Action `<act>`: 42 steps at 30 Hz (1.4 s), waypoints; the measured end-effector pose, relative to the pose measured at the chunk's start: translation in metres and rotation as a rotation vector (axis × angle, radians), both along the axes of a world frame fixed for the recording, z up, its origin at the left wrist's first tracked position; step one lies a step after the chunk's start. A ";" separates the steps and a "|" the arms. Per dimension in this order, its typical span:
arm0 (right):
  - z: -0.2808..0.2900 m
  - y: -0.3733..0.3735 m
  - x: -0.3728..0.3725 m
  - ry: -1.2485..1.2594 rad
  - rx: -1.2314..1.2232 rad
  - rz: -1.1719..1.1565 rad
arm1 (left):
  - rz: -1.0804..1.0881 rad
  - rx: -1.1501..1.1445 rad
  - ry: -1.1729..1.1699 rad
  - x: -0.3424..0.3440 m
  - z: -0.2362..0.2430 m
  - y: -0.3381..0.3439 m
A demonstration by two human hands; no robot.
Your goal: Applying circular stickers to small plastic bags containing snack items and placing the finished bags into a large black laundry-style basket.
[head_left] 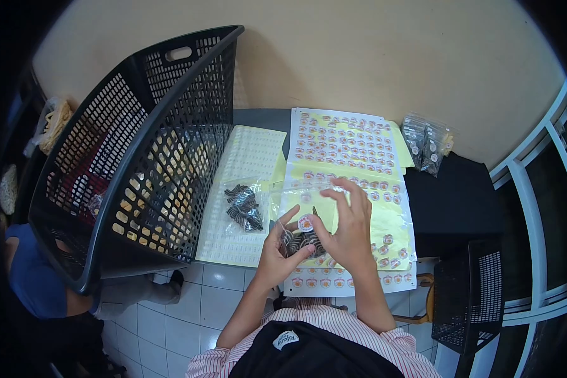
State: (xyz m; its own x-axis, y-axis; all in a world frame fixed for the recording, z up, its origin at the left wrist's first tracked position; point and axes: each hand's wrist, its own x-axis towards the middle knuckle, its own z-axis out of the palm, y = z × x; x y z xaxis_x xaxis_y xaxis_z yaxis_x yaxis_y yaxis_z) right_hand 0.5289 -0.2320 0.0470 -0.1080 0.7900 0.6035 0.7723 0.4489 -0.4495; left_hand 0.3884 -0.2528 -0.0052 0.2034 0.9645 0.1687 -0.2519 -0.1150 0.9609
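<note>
A clear plastic bag (290, 195) of dark, pale-striped curved pieces (303, 244) is gripped in my left hand (277, 253), its thumb across the front. On the bag's face sits a round white sticker with an orange centre (305, 223). My right hand (349, 230) touches the sticker's edge with its thumb; its other fingers are curved and spread apart near the bag's upper edge. To the left lies another clear bag of similar dark pieces (243, 208). Beneath my hands are sheets of round stickers (343, 142), with several gaps on their yellow backing.
A large black plastic basket (164, 120) holding packed goods stands at the left. A yellowish label sheet (252, 151) lies beside it. Filled bags (427, 142) rest at the far right, and a black crate (466, 296) is below the table's right side. Another person's blue sleeve (34, 271) shows at the left.
</note>
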 end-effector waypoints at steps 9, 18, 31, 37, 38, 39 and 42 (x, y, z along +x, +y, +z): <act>-0.023 0.004 -0.022 0.394 -0.073 0.036 | 0.034 0.055 0.026 -0.004 0.001 -0.003; -0.034 0.004 -0.026 0.404 -0.221 0.174 | 0.124 -0.033 -0.011 -0.012 -0.004 -0.001; -0.060 0.032 0.000 0.349 -0.359 0.124 | 0.243 -0.139 -0.282 -0.119 -0.043 -0.032; -0.071 0.031 -0.038 -0.064 -0.347 0.385 | -0.127 -0.172 -0.801 -0.133 -0.092 -0.052; -0.071 0.030 -0.045 -0.109 -0.360 0.425 | -0.210 -0.112 -0.864 -0.132 -0.097 -0.050; -0.071 0.029 -0.053 -0.156 -0.379 0.461 | -0.212 -0.099 -0.847 -0.130 -0.101 -0.049; -0.071 0.031 -0.068 -0.219 -0.427 0.486 | -0.254 -0.018 -0.918 -0.126 -0.105 -0.045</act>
